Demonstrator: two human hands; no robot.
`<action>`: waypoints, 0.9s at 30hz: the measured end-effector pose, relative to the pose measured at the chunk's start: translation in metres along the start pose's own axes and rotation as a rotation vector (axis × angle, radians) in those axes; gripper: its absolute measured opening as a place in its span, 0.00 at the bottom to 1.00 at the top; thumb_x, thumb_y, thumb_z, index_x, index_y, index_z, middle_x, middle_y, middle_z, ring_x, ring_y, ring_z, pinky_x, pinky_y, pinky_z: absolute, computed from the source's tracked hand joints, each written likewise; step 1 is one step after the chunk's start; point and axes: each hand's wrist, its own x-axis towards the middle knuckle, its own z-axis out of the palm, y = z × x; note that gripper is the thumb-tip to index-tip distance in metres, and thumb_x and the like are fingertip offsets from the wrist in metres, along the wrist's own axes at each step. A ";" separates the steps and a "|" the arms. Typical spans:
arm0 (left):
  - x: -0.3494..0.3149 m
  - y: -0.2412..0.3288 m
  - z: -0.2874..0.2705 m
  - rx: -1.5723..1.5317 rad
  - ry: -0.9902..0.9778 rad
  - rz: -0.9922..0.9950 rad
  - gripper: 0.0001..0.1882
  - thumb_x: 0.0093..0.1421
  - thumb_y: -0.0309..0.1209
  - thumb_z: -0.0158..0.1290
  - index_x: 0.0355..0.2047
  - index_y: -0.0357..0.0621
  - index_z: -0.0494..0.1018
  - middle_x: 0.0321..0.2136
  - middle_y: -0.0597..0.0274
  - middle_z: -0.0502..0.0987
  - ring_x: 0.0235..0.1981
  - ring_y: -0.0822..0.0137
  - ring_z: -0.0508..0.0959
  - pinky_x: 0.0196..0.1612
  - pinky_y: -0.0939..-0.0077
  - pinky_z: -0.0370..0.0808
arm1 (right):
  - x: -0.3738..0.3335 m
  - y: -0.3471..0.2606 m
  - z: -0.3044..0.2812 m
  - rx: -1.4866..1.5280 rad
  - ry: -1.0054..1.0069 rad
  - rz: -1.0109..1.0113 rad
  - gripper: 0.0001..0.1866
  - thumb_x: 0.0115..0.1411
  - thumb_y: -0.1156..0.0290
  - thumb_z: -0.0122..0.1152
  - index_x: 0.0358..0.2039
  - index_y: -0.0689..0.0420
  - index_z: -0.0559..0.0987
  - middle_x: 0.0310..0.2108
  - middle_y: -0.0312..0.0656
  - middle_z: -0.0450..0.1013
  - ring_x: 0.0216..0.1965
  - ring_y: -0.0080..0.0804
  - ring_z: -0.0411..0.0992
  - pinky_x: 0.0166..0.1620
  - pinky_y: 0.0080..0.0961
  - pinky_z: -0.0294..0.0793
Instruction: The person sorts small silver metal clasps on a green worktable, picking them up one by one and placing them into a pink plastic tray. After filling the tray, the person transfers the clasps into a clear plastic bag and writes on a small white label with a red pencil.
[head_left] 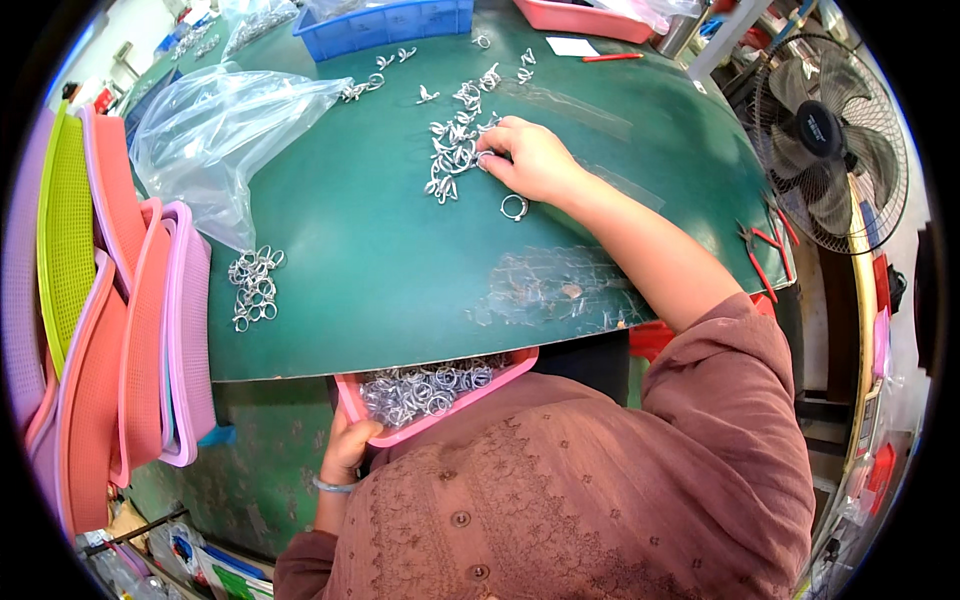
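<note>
My left hand (352, 440) grips the near left corner of a pink basket (450, 415), its thumb over the rim. Many silver metal rings (425, 392) fill the basket, which sits partly under the table's front edge against my body. Out on the green table (370, 270), my right hand (525, 158) reaches into a loose pile of silver rings (455, 150). Its fingers are curled at the pile's right side, and what lies between the fingertips is too small to make out. A single ring (514, 207) lies just below that hand.
A smaller ring cluster (256, 285) lies at the table's left, below a clear plastic bag (215, 130). Stacked coloured baskets (140, 330) crowd the left edge. Blue (385, 28) and pink (585, 18) bins stand at the back. Red-handled pliers (762, 255) and a fan (828, 140) are at right.
</note>
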 end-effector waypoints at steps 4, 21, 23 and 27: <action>-0.002 0.001 0.000 -0.012 0.004 -0.003 0.37 0.41 0.18 0.46 0.57 0.35 0.55 0.49 0.57 0.67 0.49 0.64 0.69 0.53 0.71 0.64 | -0.003 0.004 0.000 0.047 0.040 0.068 0.06 0.50 0.72 0.59 0.28 0.59 0.76 0.33 0.42 0.69 0.30 0.38 0.71 0.36 0.29 0.70; -0.001 -0.002 -0.005 0.019 -0.002 -0.027 0.40 0.41 0.18 0.47 0.58 0.35 0.53 0.50 0.59 0.65 0.50 0.64 0.67 0.53 0.72 0.63 | -0.014 -0.034 0.000 0.046 0.132 -0.175 0.13 0.49 0.75 0.57 0.37 0.58 0.73 0.36 0.47 0.69 0.41 0.46 0.68 0.44 0.37 0.68; -0.001 -0.002 -0.006 0.010 0.002 -0.021 0.40 0.40 0.18 0.47 0.59 0.35 0.53 0.50 0.59 0.65 0.50 0.64 0.67 0.53 0.72 0.63 | -0.001 -0.029 0.000 -0.014 0.004 -0.078 0.13 0.48 0.74 0.58 0.37 0.58 0.73 0.34 0.48 0.68 0.41 0.46 0.68 0.44 0.36 0.68; -0.002 0.001 0.000 0.011 0.034 -0.012 0.40 0.40 0.17 0.47 0.58 0.35 0.53 0.50 0.59 0.66 0.49 0.65 0.67 0.52 0.72 0.64 | 0.005 -0.017 0.000 -0.038 -0.054 -0.065 0.12 0.48 0.75 0.60 0.34 0.59 0.71 0.31 0.45 0.68 0.36 0.43 0.68 0.40 0.33 0.69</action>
